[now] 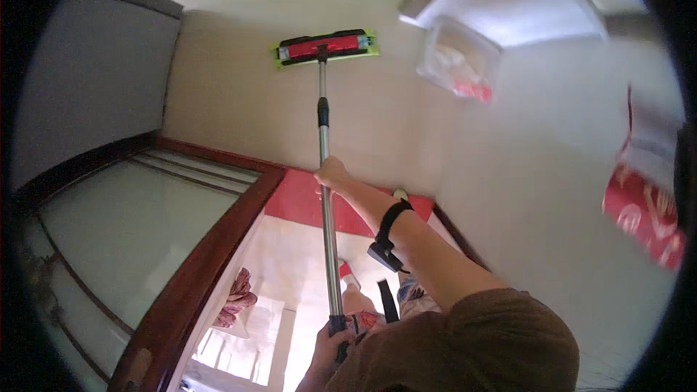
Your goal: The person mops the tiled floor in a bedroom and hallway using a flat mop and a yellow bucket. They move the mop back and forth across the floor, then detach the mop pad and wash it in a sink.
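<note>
A flat mop [326, 225] runs up the middle of the head view. Its long metal pole leads away from my body to a wide red and black head [305, 49], edged by a lime-green pad on the beige floor. My right hand [332, 172] is wrapped around the middle of the pole, with that arm stretched forward. Close to my body, my left hand [328, 347] grips the dark end of the handle, partly cut off by my shirt. A black strap with a small box [386, 255] circles my right forearm.
A door with a brown wooden frame [203, 276] and glass stands at the left, beside a grey panel [94, 72]. A red strip [298, 207] crosses the doorway. A clear plastic bin [457, 58], white furniture [523, 0] and a red patterned bag [642, 210] are at the right.
</note>
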Motion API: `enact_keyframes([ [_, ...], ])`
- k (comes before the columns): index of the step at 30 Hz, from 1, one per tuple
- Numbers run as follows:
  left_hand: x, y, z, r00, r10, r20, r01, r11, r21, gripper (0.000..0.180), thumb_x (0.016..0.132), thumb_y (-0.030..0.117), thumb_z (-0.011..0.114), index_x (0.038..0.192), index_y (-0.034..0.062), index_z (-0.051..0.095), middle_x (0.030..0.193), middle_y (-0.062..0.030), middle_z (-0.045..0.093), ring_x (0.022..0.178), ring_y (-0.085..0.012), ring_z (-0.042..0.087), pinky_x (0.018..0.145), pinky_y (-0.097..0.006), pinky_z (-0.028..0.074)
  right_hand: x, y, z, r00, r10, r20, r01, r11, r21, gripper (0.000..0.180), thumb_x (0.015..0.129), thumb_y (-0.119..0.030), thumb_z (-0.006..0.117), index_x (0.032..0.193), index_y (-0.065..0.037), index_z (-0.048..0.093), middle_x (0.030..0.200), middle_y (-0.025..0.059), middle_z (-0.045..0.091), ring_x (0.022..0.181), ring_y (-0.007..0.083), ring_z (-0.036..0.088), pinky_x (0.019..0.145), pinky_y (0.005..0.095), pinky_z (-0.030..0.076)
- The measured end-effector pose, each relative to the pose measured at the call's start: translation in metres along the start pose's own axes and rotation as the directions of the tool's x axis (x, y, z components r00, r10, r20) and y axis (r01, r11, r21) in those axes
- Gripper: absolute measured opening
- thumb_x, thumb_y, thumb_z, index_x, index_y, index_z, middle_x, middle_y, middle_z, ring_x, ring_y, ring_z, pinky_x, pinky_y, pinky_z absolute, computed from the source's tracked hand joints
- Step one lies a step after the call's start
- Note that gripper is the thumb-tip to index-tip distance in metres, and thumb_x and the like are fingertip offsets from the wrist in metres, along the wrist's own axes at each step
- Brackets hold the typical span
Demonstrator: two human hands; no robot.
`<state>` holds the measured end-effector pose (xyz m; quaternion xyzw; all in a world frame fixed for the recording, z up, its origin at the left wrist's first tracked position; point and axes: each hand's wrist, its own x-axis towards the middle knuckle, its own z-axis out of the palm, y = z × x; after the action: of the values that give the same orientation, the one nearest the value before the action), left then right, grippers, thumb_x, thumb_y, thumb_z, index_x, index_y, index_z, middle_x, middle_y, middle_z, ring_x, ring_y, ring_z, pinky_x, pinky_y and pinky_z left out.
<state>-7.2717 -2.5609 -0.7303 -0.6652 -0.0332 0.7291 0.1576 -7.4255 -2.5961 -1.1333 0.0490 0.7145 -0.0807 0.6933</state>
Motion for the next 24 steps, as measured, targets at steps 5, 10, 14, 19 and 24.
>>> enact_keyframes([
  [5,-0.014,0.076,0.034,0.995,-0.01,0.095,0.041,0.944,-0.326,0.026,0.08,0.0,0.059,0.104,-0.003,0.05,0.066,-0.0073,0.052,0.048,-0.0153,0.05,0.042,-0.027,0.04,0.05,-0.068,-0.029,0.927,-0.341,0.158,0.372,0.768,-0.522,0.027,0.074,-0.04,0.069,0.068,-0.014,0.069,0.071,0.0065,0.067,0.068,0.0239,0.066,0.062,0.0363,0.052],
  [10,-0.013,0.205,0.03,0.999,-0.039,-0.027,0.032,0.974,-0.225,0.029,0.078,-0.003,0.059,0.105,-0.0031,0.05,0.065,-0.0066,0.052,0.046,-0.0146,0.05,0.042,-0.027,0.041,0.116,-0.154,-0.024,0.869,-0.39,0.304,0.443,0.887,-0.131,0.027,0.067,-0.04,0.072,0.064,-0.014,0.065,0.065,0.0072,0.063,0.065,0.0253,0.063,0.06,0.0393,0.049],
  [14,0.003,0.307,0.057,0.999,-0.016,0.049,0.028,0.965,-0.261,0.03,0.077,-0.002,0.059,0.106,-0.0027,0.051,0.065,-0.0068,0.053,0.044,-0.0144,0.049,0.04,-0.026,0.041,0.148,-0.248,-0.047,0.664,-0.686,0.299,0.741,0.658,-0.135,0.031,0.06,-0.044,0.075,0.065,-0.014,0.065,0.062,0.0068,0.06,0.063,0.0271,0.062,0.059,0.0399,0.048],
  [19,-0.032,0.39,0.094,1.0,-0.015,0.023,0.019,0.982,-0.19,0.029,0.08,0.003,0.061,0.106,-0.0019,0.048,0.061,-0.0055,0.051,0.043,-0.0145,0.049,0.039,-0.026,0.04,0.097,-0.382,-0.083,0.87,-0.458,0.182,0.493,0.824,-0.281,0.027,0.069,-0.034,0.072,0.075,-0.008,0.065,0.062,0.0101,0.059,0.062,0.0294,0.062,0.054,0.0404,0.049],
  [24,-0.065,0.477,0.134,0.999,0.049,-0.019,-0.052,0.984,-0.172,0.028,0.079,0.003,0.06,0.104,-0.002,0.048,0.061,-0.0054,0.051,0.043,-0.0129,0.047,0.036,-0.026,0.037,0.018,-0.537,-0.125,0.999,-0.033,0.013,0.032,0.998,0.056,0.016,0.08,-0.013,0.062,0.086,0.001,0.059,0.059,0.014,0.058,0.055,0.0304,0.064,0.041,0.0402,0.049],
])
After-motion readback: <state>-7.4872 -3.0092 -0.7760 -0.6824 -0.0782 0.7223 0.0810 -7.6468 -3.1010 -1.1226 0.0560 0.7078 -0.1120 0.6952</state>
